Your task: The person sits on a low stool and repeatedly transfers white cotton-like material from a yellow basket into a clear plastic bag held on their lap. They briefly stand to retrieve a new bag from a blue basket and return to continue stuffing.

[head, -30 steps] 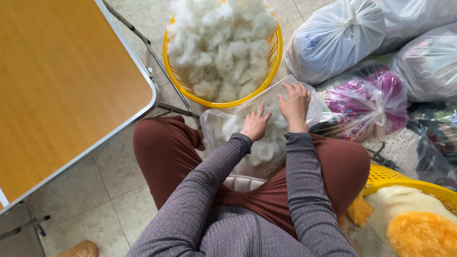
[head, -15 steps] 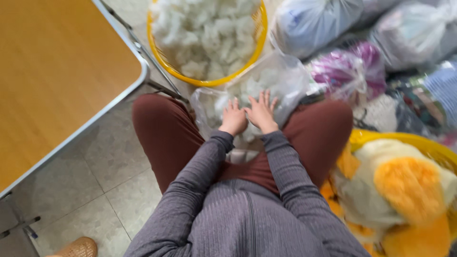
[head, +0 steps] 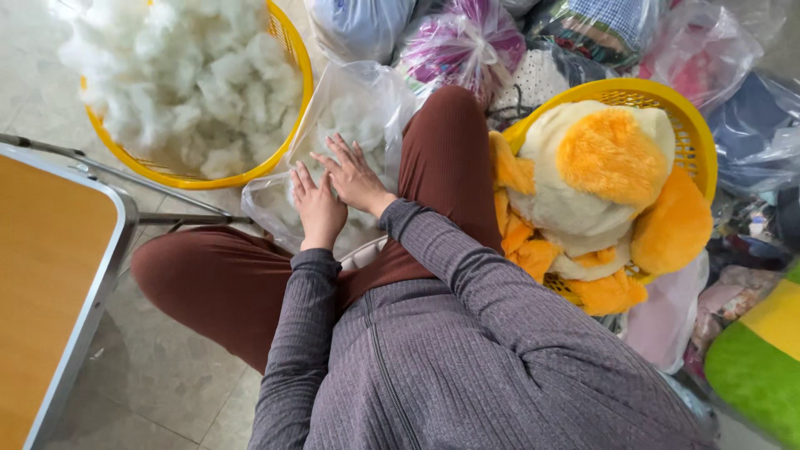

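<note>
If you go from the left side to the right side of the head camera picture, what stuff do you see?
Wooden table → yellow basket of white stuffing → clear bag of stuffing under the left hand and right hand → yellow basket holding an orange and cream plush toy → green and yellow cushion.

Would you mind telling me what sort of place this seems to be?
Probably a small soft-toy stuffing workshop: a round yellow plastic basket of white fibre stuffing, another yellow basket holding an orange-and-cream plush toy, and tied clear plastic bags of fabric on the tiled floor.
</note>
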